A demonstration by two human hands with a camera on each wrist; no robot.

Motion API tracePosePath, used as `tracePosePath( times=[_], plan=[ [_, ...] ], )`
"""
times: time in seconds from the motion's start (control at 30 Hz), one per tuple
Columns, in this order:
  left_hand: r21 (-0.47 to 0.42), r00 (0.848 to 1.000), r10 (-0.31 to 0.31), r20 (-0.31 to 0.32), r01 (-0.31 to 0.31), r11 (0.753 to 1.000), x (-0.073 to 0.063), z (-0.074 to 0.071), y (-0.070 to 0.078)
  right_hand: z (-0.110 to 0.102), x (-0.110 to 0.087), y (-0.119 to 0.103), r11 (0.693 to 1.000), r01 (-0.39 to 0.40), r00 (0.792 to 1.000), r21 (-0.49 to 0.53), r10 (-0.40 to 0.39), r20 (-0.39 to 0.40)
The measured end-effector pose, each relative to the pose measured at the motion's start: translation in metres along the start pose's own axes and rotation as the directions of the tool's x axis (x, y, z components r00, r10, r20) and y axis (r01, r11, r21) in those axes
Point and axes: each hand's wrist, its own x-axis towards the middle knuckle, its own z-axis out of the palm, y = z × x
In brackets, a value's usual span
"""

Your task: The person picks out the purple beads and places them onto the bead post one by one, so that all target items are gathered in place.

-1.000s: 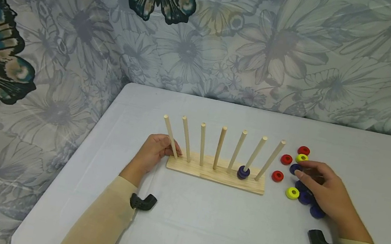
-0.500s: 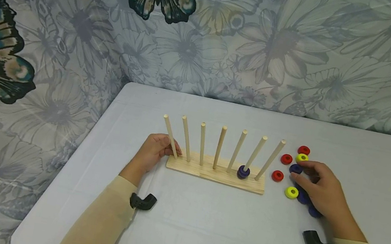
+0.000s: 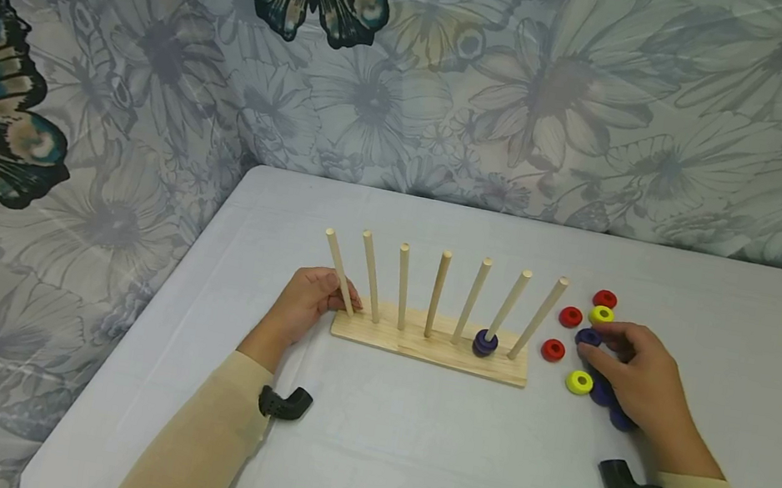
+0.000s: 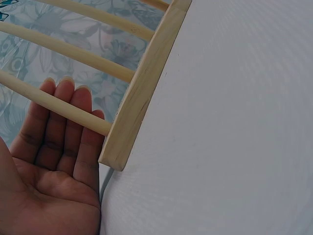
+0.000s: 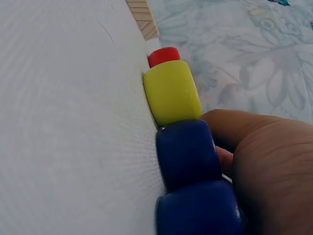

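A wooden peg rack point(image 3: 428, 354) with several upright pegs stands on the table. My left hand point(image 3: 310, 298) is at its left end; the left wrist view shows the fingers extended behind the end peg point(image 4: 58, 105). Dark blue beads point(image 3: 486, 343), seemingly two stacked, sit low on the second peg from the right. Right of the rack, my right hand point(image 3: 643, 381) has thumb and forefinger about a blue bead point(image 3: 589, 337), pinching it on the table. More blue beads point(image 5: 188, 154) lie under that palm, partly hidden, with a yellow bead point(image 5: 172, 93) touching them.
Three red beads point(image 3: 553, 350) and another yellow bead point(image 3: 602, 314) lie between the rack and the right hand or just behind it. The white table point(image 3: 465, 458) ends at a floral and butterfly cloth backdrop point(image 3: 411, 112).
The right hand has shifted slightly left, its thumb coming against the blue bead. The blue beads under the palm and the nearer yellow bead have slid slightly left. The left hand stays put.
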Motion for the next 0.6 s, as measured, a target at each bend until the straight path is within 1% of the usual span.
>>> tracePosePath(
  times=[0.27, 0.43, 0.6],
  plan=[
    [-0.007, 1.000, -0.007, -0.007, 0.007, 1.000, 0.0001, -0.0008, -0.0020, -0.0001, -0.0012, 0.0016, 1.000, 0.016, 1.000, -0.011, -0.016, -0.011],
    [-0.033, 1.000, -0.003, -0.003, 0.003, 0.999, -0.0003, -0.0013, -0.0025, -0.0010, -0.0009, 0.0030, 0.999, 0.040, 0.999, -0.003, -0.040, -0.026],
    [-0.041, 1.000, -0.001, -0.001, 0.001, 0.999, -0.0002, -0.0010, -0.0017, -0.0001, -0.0032, 0.0001, 0.999, 0.050, 0.997, -0.006, -0.050, -0.067]
  ],
)
